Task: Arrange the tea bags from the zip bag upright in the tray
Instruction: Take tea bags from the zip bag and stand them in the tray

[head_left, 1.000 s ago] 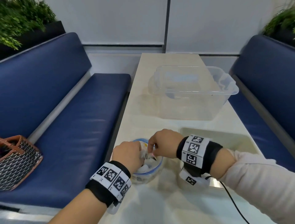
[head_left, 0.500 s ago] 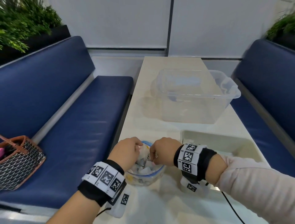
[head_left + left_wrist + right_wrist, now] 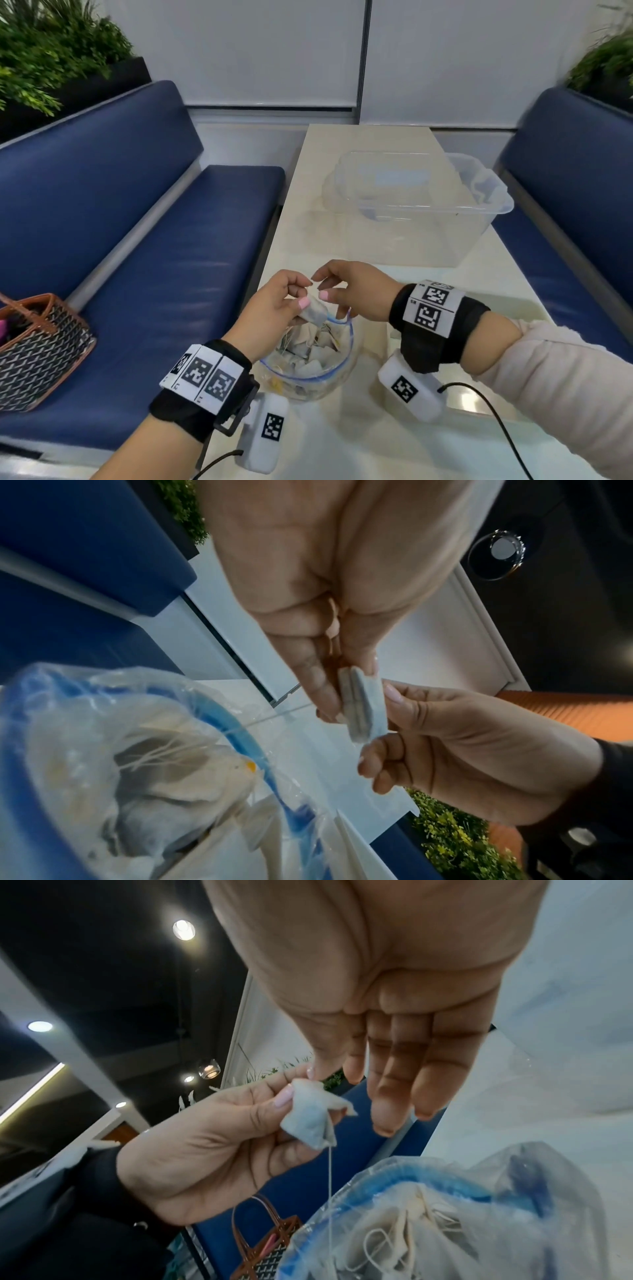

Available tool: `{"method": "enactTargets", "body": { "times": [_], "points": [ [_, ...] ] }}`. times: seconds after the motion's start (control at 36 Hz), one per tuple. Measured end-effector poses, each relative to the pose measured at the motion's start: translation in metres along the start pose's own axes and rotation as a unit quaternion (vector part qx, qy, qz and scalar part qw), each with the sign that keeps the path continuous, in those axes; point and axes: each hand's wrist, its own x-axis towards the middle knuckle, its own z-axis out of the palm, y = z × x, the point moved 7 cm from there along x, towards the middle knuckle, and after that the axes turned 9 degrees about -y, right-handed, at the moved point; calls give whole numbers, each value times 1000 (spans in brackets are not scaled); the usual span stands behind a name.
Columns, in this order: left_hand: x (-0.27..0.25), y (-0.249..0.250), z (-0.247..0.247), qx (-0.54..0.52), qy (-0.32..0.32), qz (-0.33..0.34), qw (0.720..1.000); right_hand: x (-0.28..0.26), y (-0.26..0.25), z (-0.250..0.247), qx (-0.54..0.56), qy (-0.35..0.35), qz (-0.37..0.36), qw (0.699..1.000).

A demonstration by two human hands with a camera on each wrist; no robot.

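A clear zip bag with a blue zipper rim stands open on the table, with several tea bags inside. My left hand hovers just above the bag's mouth and pinches one pale tea bag between thumb and fingers. My right hand meets it from the right, with thumb and index on the bag's upper edge. In the right wrist view the tea bag trails a thin string down into the zip bag. The pale tray lies under my right forearm, mostly hidden.
A large clear plastic bin stands on the far half of the narrow table. Blue benches run along both sides, and a woven handbag sits on the left one. The table's left edge runs close to the zip bag.
Both hands have come up out of the zip bag's mouth. The left hand now holds a single tea bag above it, and the right hand's fingers have closed on that bag's edge.
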Motion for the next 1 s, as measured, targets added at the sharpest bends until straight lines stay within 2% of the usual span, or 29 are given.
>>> {"method": "enactTargets", "body": {
  "times": [0.19,0.31,0.39,0.47,0.53,0.58,0.67,0.78,0.83,0.92,1.0],
  "points": [
    [-1,27,2,-42,-20,61,997,-6,-12,0,51,-45,-32,997],
    [-1,38,-2,-72,-11,85,994,-7,-21,-12,90,-2,-56,994],
    [-1,37,-9,-48,33,95,994,-10,-32,-23,67,33,-80,994],
    [1,28,-7,-25,17,71,997,-14,-44,-31,17,50,-100,994],
    [2,18,0,-22,-32,37,999,-16,-51,-34,8,51,-109,993],
    [4,11,9,-27,-82,30,996,-18,-56,-38,7,51,-116,992],
    [9,10,16,90,-104,49,989,-21,-61,-44,13,59,-132,989],
    [14,3,20,158,-93,-2,983,-26,-63,-53,20,70,-139,988],
    [16,5,23,173,-89,-2,981,-28,-61,-58,21,82,-140,987],
    [19,2,25,133,-77,0,988,-31,-57,-67,34,101,-138,985],
    [21,-6,26,88,-71,-37,993,-34,-50,-73,39,110,-130,985]
  ]
}}
